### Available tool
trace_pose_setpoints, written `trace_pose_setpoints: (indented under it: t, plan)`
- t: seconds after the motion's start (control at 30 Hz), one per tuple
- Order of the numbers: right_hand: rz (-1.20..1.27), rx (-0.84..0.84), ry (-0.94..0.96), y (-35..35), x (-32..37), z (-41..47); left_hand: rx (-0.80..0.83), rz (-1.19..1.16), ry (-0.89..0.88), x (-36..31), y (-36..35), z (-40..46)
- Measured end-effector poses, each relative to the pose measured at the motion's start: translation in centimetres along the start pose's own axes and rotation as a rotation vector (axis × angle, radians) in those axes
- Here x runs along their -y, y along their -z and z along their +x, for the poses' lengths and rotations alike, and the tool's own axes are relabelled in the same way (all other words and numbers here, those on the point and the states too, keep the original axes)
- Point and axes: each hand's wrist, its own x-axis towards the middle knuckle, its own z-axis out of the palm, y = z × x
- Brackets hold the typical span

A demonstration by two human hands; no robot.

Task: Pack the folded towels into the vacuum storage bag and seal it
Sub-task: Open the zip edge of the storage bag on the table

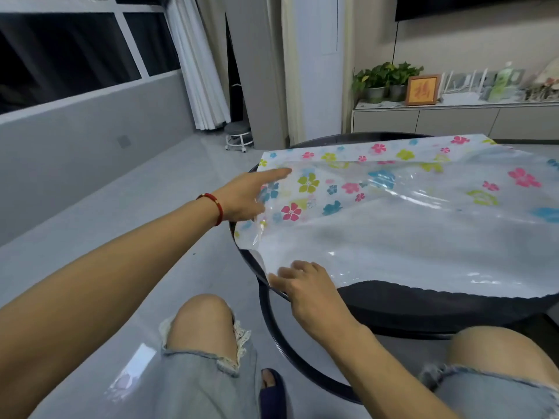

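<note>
The vacuum storage bag point(402, 189), clear plastic printed with coloured flowers, lies flat across a round black table point(423, 303). A pale, textured towel point(393, 246) shows through its near half. My left hand point(245, 196) is at the bag's left edge with the fingers stretched out, some of them tucked under the raised top film. My right hand point(302, 282) rests at the bag's near-left corner, its fingers curled onto the edge of the plastic. I cannot tell where the bag's seal strip is.
My knees in torn jeans point(199, 343) sit below the table's edge, and a dark slipper point(272, 385) is on the grey floor. Behind the table stand a low cabinet point(453, 116) with potted plants, a framed picture and bottles. A small wheeled stool point(239, 137) stands by the curtain.
</note>
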Motion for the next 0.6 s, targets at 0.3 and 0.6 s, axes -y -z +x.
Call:
trace_pose_setpoints:
  t: [0.3, 0.6]
  plan:
    - [0.136, 0.009, -0.636, 2.9, -5.4, -2.4, -0.197, 0.139, -0.021, -1.3, -0.8, 0.9]
    - [-0.031, 0.294, -0.89, 3.0, -12.5, -3.6, -0.213, 0.091, -0.09, -3.7, -1.8, -0.8]
